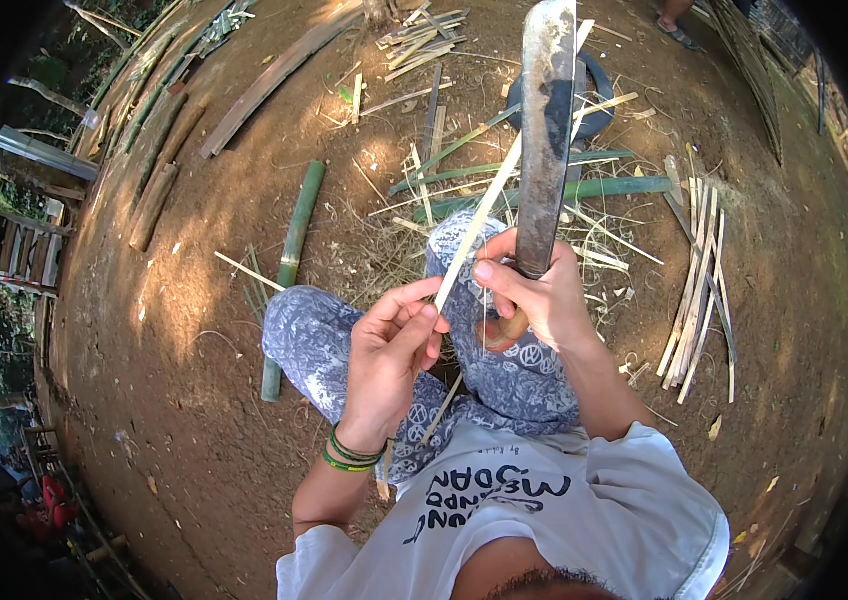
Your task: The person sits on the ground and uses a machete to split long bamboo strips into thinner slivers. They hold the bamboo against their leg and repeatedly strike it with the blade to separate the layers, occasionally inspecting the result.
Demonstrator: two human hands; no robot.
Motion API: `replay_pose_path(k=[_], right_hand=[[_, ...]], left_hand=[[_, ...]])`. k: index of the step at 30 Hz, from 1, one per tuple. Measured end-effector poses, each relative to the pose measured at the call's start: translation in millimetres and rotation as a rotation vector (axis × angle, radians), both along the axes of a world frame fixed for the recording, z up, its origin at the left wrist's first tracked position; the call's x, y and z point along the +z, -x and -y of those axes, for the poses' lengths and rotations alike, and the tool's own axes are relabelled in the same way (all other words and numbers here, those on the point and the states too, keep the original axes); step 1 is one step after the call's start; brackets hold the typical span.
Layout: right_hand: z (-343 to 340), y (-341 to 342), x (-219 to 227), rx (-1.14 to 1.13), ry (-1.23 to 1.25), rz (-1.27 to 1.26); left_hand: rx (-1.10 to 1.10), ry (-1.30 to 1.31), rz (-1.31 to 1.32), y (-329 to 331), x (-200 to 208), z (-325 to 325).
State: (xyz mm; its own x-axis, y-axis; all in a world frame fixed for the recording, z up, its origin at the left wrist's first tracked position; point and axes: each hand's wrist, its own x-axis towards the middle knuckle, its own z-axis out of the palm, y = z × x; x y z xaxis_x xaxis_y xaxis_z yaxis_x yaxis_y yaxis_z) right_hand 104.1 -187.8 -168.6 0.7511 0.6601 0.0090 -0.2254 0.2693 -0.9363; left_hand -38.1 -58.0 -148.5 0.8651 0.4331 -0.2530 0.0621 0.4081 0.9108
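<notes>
My left hand (384,345) pinches the lower end of a pale bamboo strip (481,215) between thumb and fingers. The strip slants up and away to the right, and its upper part passes behind the blade. In my right hand (552,298) is a machete (547,150), gripped where the dark, stained blade meets the curved wooden handle (506,330). The blade points away from me. Both hands are above my lap. Beyond my knees, split green bamboo (609,187) lies among thin shavings (594,255).
A green bamboo pole (301,225) lies left of my knee. To my right rests a bundle of strips (701,290). Farther off are a black ring (596,100), more strips (424,45) and a long plank (279,80). Another person's foot (679,35) shows at the far right.
</notes>
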Motion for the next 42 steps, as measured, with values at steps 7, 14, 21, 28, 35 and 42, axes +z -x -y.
replay_pose_path(k=[7,14,21,28,35,42], right_hand=[[15,-31,13,-0.157,0.030,0.067],[44,-98,22,-0.470,-0.120,0.143],[86,-135,29,-0.807,0.084,0.336],[110,-141,29,-1.053,0.247,0.420],[167,-196,25,-1.308,0.059,0.499],[228,-256,15,-1.536,0.319,0.631]], left_hand=[[-0.189,0.369,-0.032,21,9,-34],[-0.290,0.583,-0.059,47,-6,-42],[-0.257,0.590,-0.115,53,-23,-35],[-0.303,0.641,-0.139,44,-30,-33],[-0.355,0.618,-0.174,50,-35,-35],[-0.354,0.731,-0.190,71,-57,-40]])
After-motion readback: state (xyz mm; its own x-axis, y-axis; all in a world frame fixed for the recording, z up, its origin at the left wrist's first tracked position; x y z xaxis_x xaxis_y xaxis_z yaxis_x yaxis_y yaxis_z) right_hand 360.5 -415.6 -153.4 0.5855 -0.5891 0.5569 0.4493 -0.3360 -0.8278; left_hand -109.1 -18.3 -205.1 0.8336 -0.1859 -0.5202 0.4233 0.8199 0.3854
